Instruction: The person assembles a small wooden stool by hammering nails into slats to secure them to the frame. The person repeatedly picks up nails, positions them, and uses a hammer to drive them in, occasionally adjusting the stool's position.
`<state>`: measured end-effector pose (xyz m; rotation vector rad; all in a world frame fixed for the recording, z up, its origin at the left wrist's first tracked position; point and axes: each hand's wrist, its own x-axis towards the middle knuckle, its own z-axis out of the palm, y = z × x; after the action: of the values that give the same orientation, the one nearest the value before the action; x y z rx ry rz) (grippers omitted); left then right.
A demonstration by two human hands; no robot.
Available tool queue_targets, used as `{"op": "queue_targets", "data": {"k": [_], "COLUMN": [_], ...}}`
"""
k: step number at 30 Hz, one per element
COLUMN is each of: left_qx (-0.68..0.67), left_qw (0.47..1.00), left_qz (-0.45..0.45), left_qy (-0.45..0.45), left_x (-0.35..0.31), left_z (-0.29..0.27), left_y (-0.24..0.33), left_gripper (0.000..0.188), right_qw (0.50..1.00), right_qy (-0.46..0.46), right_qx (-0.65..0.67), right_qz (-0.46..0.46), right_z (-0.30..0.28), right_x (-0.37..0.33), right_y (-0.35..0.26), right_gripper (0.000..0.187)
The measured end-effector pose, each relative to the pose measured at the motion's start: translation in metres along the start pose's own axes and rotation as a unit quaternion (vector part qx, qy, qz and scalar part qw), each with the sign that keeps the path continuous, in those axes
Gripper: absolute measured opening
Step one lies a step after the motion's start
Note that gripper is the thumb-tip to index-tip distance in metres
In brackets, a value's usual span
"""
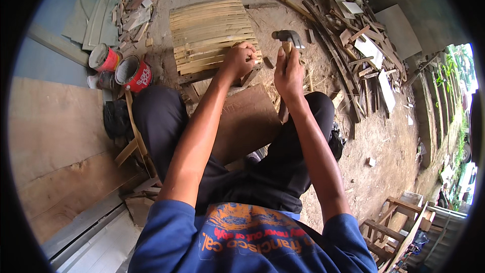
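**A:** Hammer (288, 38): where is it, and who holds it?

**B:** It sits right of centre, a little toward the far side; the right hand (289, 73) is closed round its wooden handle, the dark metal head raised just above the fist; the handle's lower end shows below the hand.

**A:** And the left hand (239, 59)?

**B:** Just left of the hammer; its fingers are curled and pinched together at the near right corner of a panel of bamboo slats (212, 34) lying on the dirt; whether they grip something small I cannot tell.

**A:** What lies around?

**B:** A brown board (247, 119) rests across the person's lap, near the slats; two red paint cans (124, 68) stand to the far left, beside a wooden wall; scrap wood offcuts (361, 40) are heaped far right; dirt ground (379, 141) spreads to the right.
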<state>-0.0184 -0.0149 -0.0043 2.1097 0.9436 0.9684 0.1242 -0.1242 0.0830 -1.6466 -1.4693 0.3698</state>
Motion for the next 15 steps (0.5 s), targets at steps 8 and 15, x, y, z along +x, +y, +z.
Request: {"op": "queue_targets", "data": {"k": [8, 15], "left_qx": [-0.013, -0.114], "left_qw": [0.994, 0.987], "left_qz": [0.068, 0.017], "left_qy": [0.082, 0.111], "left_x": [-0.005, -0.002], "left_z": [-0.004, -0.005], "left_y": [0.004, 0.003], "left_gripper": [0.026, 0.035], "right_qw": [0.999, 0.990], "right_qy": [0.002, -0.087], "right_qx": [0.026, -0.099], "right_qz": [-0.024, 0.049], "right_z": [-0.005, -0.002], "right_x": [0.006, 0.004], "right_y": [-0.013, 0.024], "right_gripper": [0.022, 0.028]}}
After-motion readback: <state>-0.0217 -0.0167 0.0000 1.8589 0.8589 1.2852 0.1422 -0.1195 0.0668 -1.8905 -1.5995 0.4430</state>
